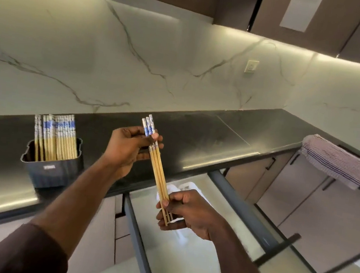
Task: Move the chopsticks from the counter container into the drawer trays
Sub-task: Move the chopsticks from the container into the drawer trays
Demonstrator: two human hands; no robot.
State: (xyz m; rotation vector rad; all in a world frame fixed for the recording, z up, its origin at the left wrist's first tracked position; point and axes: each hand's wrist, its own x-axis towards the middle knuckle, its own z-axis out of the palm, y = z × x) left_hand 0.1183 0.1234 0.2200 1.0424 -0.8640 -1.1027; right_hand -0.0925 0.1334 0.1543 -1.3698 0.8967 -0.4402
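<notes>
Both hands hold a small bunch of three wooden chopsticks [158, 169] with blue-and-white patterned tops, tilted over the open drawer [225, 182]. My left hand [128, 148] grips the bunch near its patterned upper ends. My right hand [186, 213] pinches the plain lower tips. On the black counter [219, 140] at the left stands a dark grey ribbed container [54, 171] holding several more chopsticks [55, 138] upright. A white tray [182, 187] lies inside the drawer, mostly hidden behind my right hand.
A striped cloth [337, 163] hangs over the counter's right edge. The drawer's dark frame [240, 208] runs diagonally at the right, with its front bar [278, 248] near my right forearm. Lower cabinet doors [302, 195] stand behind it. A wall socket [251, 66] sits on the marble backsplash.
</notes>
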